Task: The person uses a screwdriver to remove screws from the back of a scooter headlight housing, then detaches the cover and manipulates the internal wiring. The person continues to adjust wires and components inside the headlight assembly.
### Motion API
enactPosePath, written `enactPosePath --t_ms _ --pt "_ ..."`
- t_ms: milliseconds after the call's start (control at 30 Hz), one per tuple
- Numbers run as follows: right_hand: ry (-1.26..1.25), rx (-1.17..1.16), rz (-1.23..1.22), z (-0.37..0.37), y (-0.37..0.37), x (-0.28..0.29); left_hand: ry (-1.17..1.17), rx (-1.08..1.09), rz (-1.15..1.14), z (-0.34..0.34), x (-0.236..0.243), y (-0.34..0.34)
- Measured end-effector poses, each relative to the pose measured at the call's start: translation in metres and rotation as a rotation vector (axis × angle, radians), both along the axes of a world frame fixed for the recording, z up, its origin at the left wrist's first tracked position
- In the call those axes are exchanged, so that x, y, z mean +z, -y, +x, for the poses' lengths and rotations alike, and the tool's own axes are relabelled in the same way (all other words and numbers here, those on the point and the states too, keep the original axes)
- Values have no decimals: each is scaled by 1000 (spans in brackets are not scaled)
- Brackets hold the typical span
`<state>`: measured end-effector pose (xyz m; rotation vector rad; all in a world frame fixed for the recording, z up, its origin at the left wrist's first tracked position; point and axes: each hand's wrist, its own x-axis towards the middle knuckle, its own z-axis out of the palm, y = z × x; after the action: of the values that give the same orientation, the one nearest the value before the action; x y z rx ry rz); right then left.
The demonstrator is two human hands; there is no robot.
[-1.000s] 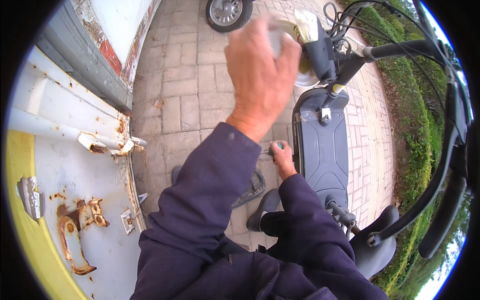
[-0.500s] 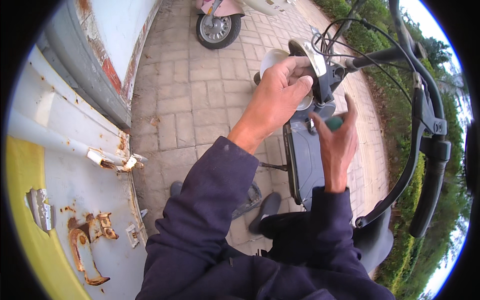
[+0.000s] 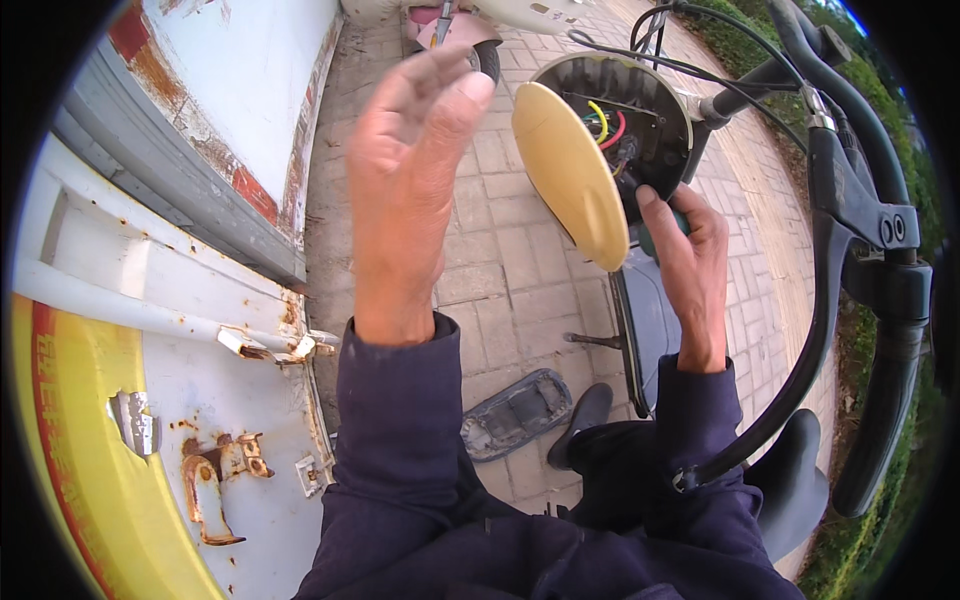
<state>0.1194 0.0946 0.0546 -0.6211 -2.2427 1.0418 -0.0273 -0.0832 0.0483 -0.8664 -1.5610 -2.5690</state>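
Below the handlebar, a round dark housing (image 3: 655, 120) stands open, apparently a headlight shell. Yellow and red wires show inside it. A cream-coloured round cover (image 3: 570, 175) hangs tilted at its left side, partly hiding the opening. My left hand (image 3: 410, 170) is raised to the left of the cover, apart from it. Its fingers are slightly bent and blurred, with the thumb standing off and nothing visible in them. My right hand (image 3: 690, 250) is at the housing's lower edge, thumb against it. A dark green object (image 3: 655, 238), mostly hidden, sits inside that hand's grip.
The handlebar with its brake lever (image 3: 830, 260) and black grip (image 3: 880, 420) curves along the right, cables above. At left are a white metal door (image 3: 250, 390) and a rusty latch (image 3: 215, 480). A dark tray-like piece (image 3: 515, 415) lies on paving beside my shoe (image 3: 585, 425).
My left hand has left the cover and moved left and up. The cover now hangs away from the housing, showing its wires. My right hand has come to the housing's edge.
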Motion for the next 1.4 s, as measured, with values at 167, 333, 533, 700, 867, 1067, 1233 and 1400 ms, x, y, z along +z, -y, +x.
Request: enactPosePath --t_ms 167,333,533,700,867,1067,1233,1400 --pt "-122 23 78 -6 19 -8 244 -193 157 2 -8 -16" --pt "-119 29 -36 -4 17 -11 4 -117 32 12 -7 -10" --pt "-115 -6 32 -2 -1 -22 -370 310 -200 48 6 -7" --pt "-258 72 -86 1 -12 -41 -239 168 -31 45 -4 -17" --pt "-318 7 -22 -9 -19 -54 249 -103 7 19 -13 -19" --pt "-239 -106 301 -15 -9 -47 -424 212 -540 42 -1 -20" --pt "-303 -118 377 -16 8 -34 -604 397 -760 41 -2 -23" --pt "-269 -130 656 -10 12 -22 -432 113 -712 25 -3 -12"
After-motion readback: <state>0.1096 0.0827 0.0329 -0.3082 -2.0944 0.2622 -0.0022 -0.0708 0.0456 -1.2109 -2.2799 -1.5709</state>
